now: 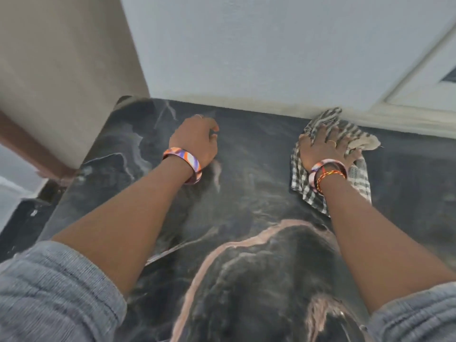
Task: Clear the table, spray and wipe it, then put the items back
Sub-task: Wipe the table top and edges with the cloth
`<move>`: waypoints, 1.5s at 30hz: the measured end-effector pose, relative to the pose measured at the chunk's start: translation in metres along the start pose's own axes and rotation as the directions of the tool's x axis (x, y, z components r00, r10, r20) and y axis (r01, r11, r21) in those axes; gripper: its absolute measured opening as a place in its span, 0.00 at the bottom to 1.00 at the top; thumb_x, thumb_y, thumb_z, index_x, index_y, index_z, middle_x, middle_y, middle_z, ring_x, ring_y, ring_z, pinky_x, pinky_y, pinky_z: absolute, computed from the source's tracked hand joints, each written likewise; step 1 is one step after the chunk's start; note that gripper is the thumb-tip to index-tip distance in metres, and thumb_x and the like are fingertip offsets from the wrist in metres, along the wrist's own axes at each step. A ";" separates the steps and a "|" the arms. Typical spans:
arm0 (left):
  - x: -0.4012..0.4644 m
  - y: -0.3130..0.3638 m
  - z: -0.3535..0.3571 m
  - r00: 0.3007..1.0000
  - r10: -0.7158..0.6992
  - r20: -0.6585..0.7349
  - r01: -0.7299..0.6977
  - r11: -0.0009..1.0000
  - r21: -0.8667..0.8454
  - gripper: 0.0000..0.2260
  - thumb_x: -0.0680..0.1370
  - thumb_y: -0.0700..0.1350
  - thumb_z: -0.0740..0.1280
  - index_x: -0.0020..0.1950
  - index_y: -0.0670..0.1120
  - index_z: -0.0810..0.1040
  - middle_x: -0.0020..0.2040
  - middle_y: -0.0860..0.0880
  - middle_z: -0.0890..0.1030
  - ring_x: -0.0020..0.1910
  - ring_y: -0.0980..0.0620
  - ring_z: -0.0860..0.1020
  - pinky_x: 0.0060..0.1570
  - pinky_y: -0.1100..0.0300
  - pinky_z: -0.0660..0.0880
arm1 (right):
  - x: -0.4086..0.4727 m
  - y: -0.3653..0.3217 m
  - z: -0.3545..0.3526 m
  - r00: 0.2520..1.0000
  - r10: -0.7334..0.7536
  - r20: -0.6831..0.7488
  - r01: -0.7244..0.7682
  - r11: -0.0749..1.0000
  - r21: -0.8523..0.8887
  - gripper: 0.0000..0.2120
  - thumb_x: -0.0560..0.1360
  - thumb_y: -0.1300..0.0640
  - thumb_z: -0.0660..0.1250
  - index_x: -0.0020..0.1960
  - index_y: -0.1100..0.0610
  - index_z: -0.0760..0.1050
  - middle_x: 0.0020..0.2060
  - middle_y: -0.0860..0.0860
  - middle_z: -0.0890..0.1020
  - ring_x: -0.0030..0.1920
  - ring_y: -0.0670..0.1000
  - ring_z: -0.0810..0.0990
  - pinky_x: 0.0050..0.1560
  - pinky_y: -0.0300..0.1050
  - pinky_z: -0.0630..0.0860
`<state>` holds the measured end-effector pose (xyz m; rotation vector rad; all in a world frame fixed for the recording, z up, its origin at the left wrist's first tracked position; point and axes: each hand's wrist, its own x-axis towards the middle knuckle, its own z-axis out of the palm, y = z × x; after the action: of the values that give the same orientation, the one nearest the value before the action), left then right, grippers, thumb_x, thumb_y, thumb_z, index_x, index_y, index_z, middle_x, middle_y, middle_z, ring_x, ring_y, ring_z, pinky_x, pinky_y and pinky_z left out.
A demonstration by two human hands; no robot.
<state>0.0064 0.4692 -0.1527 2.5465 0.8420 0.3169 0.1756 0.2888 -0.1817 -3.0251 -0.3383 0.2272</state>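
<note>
A black marble table (pixel 246 198) with pale and pink veins fills the lower view. My right hand (pixel 323 148) lies with fingers spread on a checked grey-and-white cloth (pixel 357 178), pressing it onto the table's far right part, close to the wall. The cloth bunches up beyond my fingers against the wall. My left hand (pixel 197 140) rests on the bare table top at the far middle; its fingers curl under and hold nothing. Both wrists wear coloured bangles.
A white wall (pixel 259 50) runs along the table's far edge. A beige panel (pixel 66 77) stands at the far left corner. A white frame (pixel 419 77) shows at the upper right. The floor lies to the left of the table.
</note>
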 end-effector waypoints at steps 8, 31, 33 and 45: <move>-0.017 -0.094 -0.066 0.987 -0.073 -0.142 0.077 0.997 0.022 0.12 0.75 0.41 0.61 0.55 0.43 0.80 0.58 0.41 0.80 0.58 0.40 0.76 0.60 0.50 0.73 | -0.065 -0.148 0.026 0.954 -0.300 -0.008 0.299 0.953 -0.046 0.30 0.79 0.42 0.44 0.77 0.53 0.46 0.77 0.53 0.47 0.76 0.59 0.44 0.72 0.65 0.40; -0.123 -0.220 -0.121 0.986 -0.151 0.075 0.158 0.983 -0.092 0.21 0.81 0.48 0.55 0.70 0.39 0.61 0.66 0.35 0.70 0.62 0.36 0.72 0.59 0.50 0.69 | -0.242 -0.264 0.057 0.508 -0.855 0.106 0.861 0.508 -0.033 0.21 0.78 0.45 0.49 0.67 0.48 0.69 0.74 0.45 0.62 0.76 0.49 0.51 0.73 0.62 0.42; -0.137 -0.218 -0.122 0.985 -0.143 0.092 0.152 0.983 -0.102 0.20 0.81 0.47 0.55 0.69 0.38 0.62 0.64 0.35 0.71 0.62 0.36 0.72 0.59 0.50 0.69 | -0.268 -0.256 0.059 0.473 -0.876 0.096 0.881 0.474 -0.016 0.25 0.74 0.44 0.48 0.63 0.52 0.73 0.69 0.47 0.68 0.75 0.49 0.55 0.73 0.62 0.44; -0.244 -0.201 -0.127 0.989 -0.123 0.084 0.132 0.984 -0.118 0.14 0.80 0.43 0.56 0.55 0.35 0.73 0.53 0.34 0.80 0.52 0.36 0.76 0.52 0.48 0.73 | -0.408 -0.173 0.066 0.288 -0.943 0.164 0.941 0.311 0.135 0.23 0.74 0.40 0.51 0.63 0.47 0.74 0.70 0.43 0.69 0.75 0.48 0.53 0.72 0.64 0.38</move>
<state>-0.3321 0.5068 -0.1548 2.3626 0.9221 0.2233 -0.2654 0.3696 -0.1725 -2.1662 -2.0242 0.4193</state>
